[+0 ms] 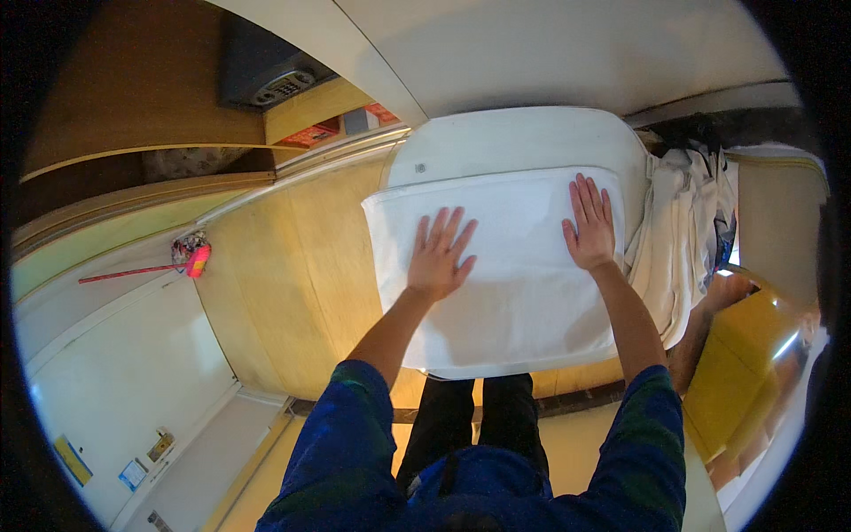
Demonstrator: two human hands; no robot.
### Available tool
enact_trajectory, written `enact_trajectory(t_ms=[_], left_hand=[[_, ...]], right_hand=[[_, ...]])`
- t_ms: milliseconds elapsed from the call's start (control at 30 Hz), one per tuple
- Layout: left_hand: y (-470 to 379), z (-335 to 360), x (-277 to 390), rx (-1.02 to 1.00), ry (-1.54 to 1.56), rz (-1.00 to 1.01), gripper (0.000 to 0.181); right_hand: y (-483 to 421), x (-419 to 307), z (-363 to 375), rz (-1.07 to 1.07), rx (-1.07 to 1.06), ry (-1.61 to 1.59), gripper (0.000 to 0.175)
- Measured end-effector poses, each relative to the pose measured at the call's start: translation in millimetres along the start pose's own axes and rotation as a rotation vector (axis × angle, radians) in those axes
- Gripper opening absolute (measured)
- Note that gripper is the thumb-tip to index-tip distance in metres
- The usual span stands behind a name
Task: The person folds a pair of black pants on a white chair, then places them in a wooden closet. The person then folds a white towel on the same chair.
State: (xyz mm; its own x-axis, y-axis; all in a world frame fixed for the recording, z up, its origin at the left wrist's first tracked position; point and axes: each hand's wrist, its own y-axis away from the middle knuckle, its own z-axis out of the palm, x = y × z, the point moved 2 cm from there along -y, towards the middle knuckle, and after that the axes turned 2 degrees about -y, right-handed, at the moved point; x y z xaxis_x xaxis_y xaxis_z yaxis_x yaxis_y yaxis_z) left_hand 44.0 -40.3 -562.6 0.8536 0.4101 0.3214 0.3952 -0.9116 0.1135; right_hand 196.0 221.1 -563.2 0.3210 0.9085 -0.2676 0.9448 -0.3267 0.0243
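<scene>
A folded white cloth (512, 286) lies spread over a pale rounded surface (525, 139), which could be a small table or a hard case. My left hand (439, 256) rests flat on the cloth's left half, fingers spread. On the right side, near the far corner, my right hand (590, 226) presses palm-down with its fingers slightly apart. Neither hand grips anything. The cloth looks mostly smooth, and its left edge hangs a little past the surface beneath. A small round mark (420, 168) shows on the pale surface beyond the cloth.
Cream fabric (671, 233) is heaped at the right edge of the surface. Beyond it stands a yellow box (738, 366). A pink-handled mop or brush (193, 259) is at the left, above a white door (133, 372). A dark safe with a keypad (282, 86) sits in the wooden cabinet.
</scene>
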Motion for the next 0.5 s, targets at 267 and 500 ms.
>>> enact_trajectory(t_ms=[267, 500], left_hand=[[14.8, -7.7, -21.9, 0.177, -0.061, -0.275, 0.063], [11.9, -2.5, -34.9, 0.289, -0.068, -0.447, 0.064]], right_hand=[[-0.4, 0.8, -2.0, -0.016, 0.000, 0.011, 0.065], [-0.3, 1.9, -2.1, -0.011, 0.022, -0.012, 0.063]])
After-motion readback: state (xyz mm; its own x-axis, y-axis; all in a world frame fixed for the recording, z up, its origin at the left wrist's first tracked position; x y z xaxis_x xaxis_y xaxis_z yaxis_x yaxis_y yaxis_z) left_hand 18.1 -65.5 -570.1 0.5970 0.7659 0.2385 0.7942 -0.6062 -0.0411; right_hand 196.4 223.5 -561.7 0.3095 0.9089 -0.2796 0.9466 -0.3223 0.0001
